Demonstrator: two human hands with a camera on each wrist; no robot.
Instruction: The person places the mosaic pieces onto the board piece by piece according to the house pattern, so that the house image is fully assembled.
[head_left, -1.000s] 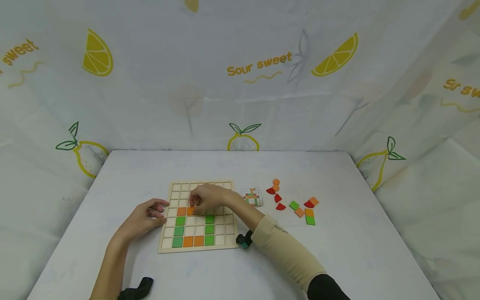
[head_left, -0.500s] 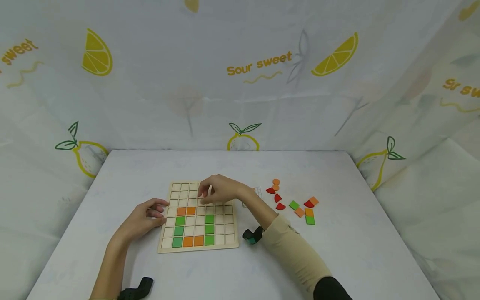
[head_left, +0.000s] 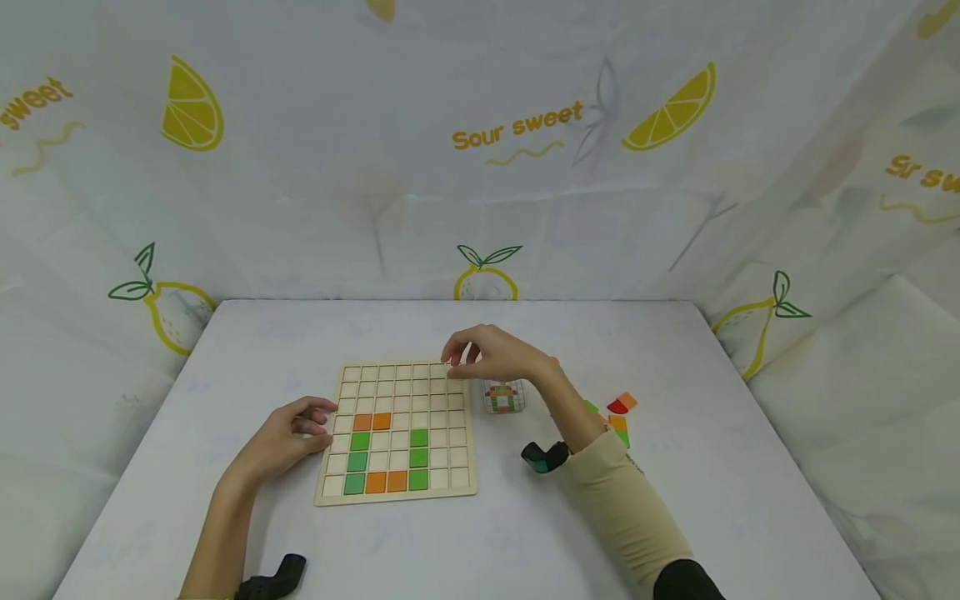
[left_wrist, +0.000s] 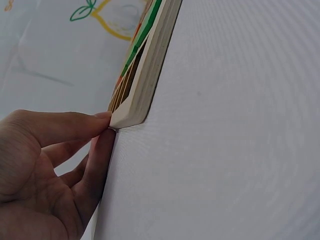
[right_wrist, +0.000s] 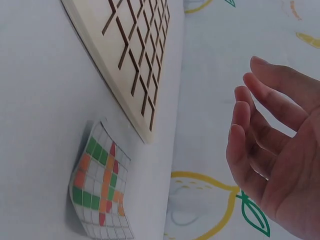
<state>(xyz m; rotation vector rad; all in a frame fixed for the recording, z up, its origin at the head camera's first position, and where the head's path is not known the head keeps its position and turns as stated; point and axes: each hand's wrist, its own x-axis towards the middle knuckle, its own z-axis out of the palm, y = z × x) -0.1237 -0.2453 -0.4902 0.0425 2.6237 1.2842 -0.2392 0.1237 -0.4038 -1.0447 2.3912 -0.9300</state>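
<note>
A wooden grid board (head_left: 458,457) lies on the white table, with square tiles set in some of its cells. Green tiles (head_left: 418,457) form two columns. Orange tiles (head_left: 377,482) sit in the nearest row, and two more lie side by side at the top of the left column. My left hand (head_left: 288,433) rests at the board's left edge, thumb and fingertips touching its side. Over the board's far right corner is my right hand (head_left: 497,354), raised and holding nothing; its fingers are loosely bent in the right wrist view, apart from the board.
A small pattern card (head_left: 504,397) with a coloured grid lies right of the board, curled up a little in the right wrist view. Farther right are loose orange, red and green pieces (head_left: 618,423), partly hidden behind the right forearm. A lemon-print cloth (head_left: 315,233) hangs behind.
My right hand has lifted away from the orange tile in the left part of the board and moved right and back to the far corner. The left hand stays put.
</note>
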